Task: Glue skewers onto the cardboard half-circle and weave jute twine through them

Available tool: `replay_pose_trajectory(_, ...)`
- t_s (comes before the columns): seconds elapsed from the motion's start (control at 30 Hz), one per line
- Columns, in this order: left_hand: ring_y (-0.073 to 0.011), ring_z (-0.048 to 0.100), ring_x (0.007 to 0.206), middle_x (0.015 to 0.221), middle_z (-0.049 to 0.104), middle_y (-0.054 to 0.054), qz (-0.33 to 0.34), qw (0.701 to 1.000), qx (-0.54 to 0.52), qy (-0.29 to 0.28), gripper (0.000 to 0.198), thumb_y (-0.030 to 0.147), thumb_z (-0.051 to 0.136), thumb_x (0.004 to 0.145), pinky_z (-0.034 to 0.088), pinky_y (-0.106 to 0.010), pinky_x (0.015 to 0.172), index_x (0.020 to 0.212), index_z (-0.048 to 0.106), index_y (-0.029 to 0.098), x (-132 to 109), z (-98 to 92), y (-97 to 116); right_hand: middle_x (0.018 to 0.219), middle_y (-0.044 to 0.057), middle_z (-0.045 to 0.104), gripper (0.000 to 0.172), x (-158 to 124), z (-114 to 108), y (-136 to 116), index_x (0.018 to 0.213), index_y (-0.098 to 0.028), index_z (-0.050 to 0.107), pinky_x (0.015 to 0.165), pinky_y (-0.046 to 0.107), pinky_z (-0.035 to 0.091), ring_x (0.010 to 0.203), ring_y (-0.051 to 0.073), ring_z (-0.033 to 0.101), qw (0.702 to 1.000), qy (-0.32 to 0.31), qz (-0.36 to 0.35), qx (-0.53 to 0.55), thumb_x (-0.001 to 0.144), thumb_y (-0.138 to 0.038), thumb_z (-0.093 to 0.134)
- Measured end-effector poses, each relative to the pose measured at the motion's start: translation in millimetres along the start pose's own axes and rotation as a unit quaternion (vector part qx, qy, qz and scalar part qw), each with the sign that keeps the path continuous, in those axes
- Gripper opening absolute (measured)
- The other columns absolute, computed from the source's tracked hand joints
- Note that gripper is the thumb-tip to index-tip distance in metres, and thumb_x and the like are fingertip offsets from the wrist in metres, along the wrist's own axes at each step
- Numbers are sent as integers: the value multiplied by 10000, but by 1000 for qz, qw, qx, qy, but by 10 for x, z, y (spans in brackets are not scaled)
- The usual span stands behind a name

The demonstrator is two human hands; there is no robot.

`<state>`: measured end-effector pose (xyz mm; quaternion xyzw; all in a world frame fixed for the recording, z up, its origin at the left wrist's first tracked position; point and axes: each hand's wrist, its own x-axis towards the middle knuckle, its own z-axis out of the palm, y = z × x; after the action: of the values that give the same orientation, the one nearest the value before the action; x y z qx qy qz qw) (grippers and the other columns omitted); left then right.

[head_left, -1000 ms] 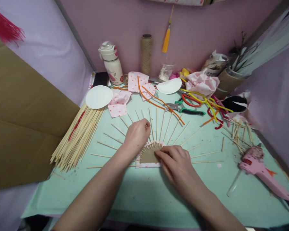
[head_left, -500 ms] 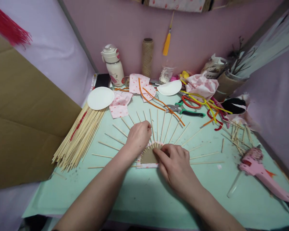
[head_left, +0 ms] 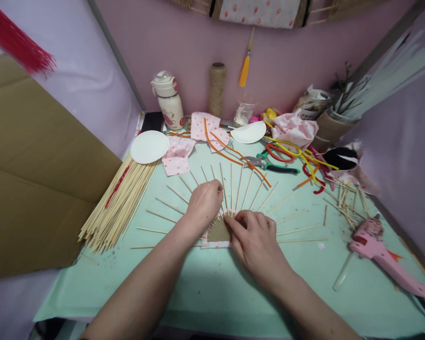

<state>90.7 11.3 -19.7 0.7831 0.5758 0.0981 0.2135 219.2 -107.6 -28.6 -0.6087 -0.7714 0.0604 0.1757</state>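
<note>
A fan of thin wooden sticks (head_left: 248, 189) spreads out from a brown cardboard half-disc (head_left: 218, 232) on the green table (head_left: 205, 288). A bit of pink dotted cloth shows under the half-disc. My left hand (head_left: 203, 203) rests fingers-curled on the sticks left of the fan's middle, pressing them down. My right hand (head_left: 257, 238) lies on the right part of the half-disc, its fingertips pinched at the stick ends near the top of the disc.
A big bundle of long sticks (head_left: 118, 203) lies at the left beside a cardboard sheet (head_left: 31, 179). White paper discs (head_left: 149, 146), pink cloth pieces (head_left: 177, 156), pliers (head_left: 272, 166) and coloured pipe cleaners (head_left: 297, 153) crowd the back. A pink glue gun (head_left: 382, 257) lies at the right.
My right hand has crept slightly left and up along the half-disc's edge. The left hand has stayed on the sticks. The view has tilted a little upward.
</note>
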Motion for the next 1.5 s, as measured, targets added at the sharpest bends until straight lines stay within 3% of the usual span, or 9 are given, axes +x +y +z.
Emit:
replay_pose_trajectory(0.77, -207, 603, 805, 841, 671, -66, 33, 999, 17, 10, 188, 171, 472, 854, 437, -305, 726, 879, 659, 174, -78, -49, 29, 1032, 86, 576, 325, 11, 7, -18, 1188, -255, 599, 830, 395, 310, 942, 240, 468, 1000, -10, 8, -28, 885, -194, 498)
replay_pose_trajectory(0.93, -232, 570, 890, 871, 629, -90, 96, 993, 64, 6, 243, 190, 441, 903, 430, -338, 812, 915, 682, 153, -215, -145, 18, 1039, 83, 575, 337, 9, -8, -31, 1212, -256, 585, 836, 402, 306, 951, 244, 466, 999, -19, 13, -26, 894, -201, 488)
replay_pose_trajectory(1.17, -221, 496, 927, 962, 577, -83, 146, 985, 84, -20, 308, 223, 404, 947, 421, -332, 812, 1106, 668, 207, -424, -168, -175, 1045, 79, 583, 314, 11, -2, -27, 1181, -252, 604, 842, 399, 306, 953, 240, 468, 999, -18, 17, -27, 877, -216, 533)
replay_pose_trajectory(1.5, -222, 440, 967, 1013, 538, -71, 177, 981, 84, -8, 299, 235, 444, 946, 436, -355, 820, 1188, 621, 238, -434, -102, -282, 1033, 85, 569, 322, -20, 20, -16, 1197, -247, 603, 830, 395, 316, 948, 232, 475, 999, 23, 22, 10, 887, -207, 527)
